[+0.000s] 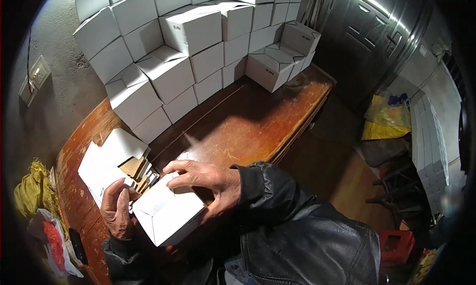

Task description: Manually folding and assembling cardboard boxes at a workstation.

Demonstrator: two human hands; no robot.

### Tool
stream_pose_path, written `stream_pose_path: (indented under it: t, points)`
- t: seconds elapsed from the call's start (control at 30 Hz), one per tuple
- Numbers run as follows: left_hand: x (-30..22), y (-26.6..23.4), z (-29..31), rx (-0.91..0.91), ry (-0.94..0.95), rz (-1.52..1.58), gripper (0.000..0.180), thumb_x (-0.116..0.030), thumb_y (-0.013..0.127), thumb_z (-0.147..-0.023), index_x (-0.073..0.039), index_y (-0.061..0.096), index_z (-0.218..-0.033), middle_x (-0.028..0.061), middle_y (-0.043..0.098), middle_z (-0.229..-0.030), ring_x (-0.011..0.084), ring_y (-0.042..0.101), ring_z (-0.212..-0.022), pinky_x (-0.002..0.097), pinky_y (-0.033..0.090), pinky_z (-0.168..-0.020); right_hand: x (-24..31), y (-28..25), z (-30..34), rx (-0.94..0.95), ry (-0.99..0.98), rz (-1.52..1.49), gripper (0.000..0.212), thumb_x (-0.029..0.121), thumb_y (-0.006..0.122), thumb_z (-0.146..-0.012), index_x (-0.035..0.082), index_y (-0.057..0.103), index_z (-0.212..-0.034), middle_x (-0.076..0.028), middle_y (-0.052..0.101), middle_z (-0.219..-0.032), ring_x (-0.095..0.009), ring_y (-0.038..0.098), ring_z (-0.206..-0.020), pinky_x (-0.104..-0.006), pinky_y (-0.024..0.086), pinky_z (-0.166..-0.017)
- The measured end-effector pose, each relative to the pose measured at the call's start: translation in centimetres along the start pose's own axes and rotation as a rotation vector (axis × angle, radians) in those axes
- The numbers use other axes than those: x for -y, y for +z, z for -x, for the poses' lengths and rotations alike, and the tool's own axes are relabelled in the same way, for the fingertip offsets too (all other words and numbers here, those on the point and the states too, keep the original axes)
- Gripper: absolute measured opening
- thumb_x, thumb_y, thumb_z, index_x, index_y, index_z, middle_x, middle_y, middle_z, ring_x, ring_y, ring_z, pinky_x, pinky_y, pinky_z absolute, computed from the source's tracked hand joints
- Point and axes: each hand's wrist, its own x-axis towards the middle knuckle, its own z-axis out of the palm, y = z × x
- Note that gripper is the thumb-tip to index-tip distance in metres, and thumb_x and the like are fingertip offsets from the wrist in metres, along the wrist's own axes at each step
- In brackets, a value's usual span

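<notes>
A worn brown wooden table [233,141] spans the scene. White boxes [206,62] stand stacked along its far side. Flat white cardboard pieces [99,171] lie piled at the near left. Just right of them, at the table's near edge, is a single white carton [166,213]. The person's right hand [206,178] grasps its top and right side; the left hand [116,210] is at its left corner, fingers bent, whether gripping one cannot tell.

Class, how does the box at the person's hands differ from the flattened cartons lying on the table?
The box is folded into a block; the flattened cartons lie piled. The right hand grips the box, while the flattened cartons rest on the table. The box shows white faces; the flattened cartons also show brown patches. Both have white surfaces.
</notes>
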Motion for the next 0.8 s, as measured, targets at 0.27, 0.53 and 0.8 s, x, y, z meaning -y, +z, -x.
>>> stream_pose_path:
  t: [0.27, 0.53, 0.8]
  points:
    - [-0.7, 0.1, 0.1, -0.014, -0.051, -0.006, 0.026, -0.009, 0.059, -0.095, 0.003, 0.057, -0.118, 0.0078, 0.063, -0.092, 0.0138, 0.063, -0.083, 0.0266, 0.051, -0.074, 2.4, -3.4, 1.1, -0.160, -0.025, 0.209, 0.081, 0.029, 0.089, -0.065, -0.001, 0.050, -0.131, -0.025, 0.042, -0.137, -0.037, 0.042, -0.130, -0.0463, 0.035, -0.105]
    - [-0.7, -0.2, 0.5, 0.012, -0.063, -0.023, 0.024, -0.008, 0.058, -0.096, 0.002, 0.057, -0.118, 0.0066, 0.063, -0.092, 0.0128, 0.062, -0.083, 0.0262, 0.050, -0.076, 6.1, -10.5, 5.4, -0.499, 0.049, 0.492, 0.080, 0.024, 0.088, -0.065, 0.003, 0.049, -0.131, -0.020, 0.043, -0.140, -0.032, 0.041, -0.132, -0.0449, 0.035, -0.108]
    - [-0.5, -0.1, 0.2, 0.027, -0.071, -0.057, 0.024, -0.009, 0.058, -0.096, 0.003, 0.057, -0.118, 0.0067, 0.063, -0.089, 0.0128, 0.061, -0.083, 0.0255, 0.049, -0.074, 7.3, -22.4, 10.7, -1.036, 0.314, 1.023, 0.071, 0.028, 0.083, -0.069, -0.003, 0.053, -0.126, -0.018, 0.049, -0.132, -0.029, 0.051, -0.120, -0.0383, 0.042, -0.101]
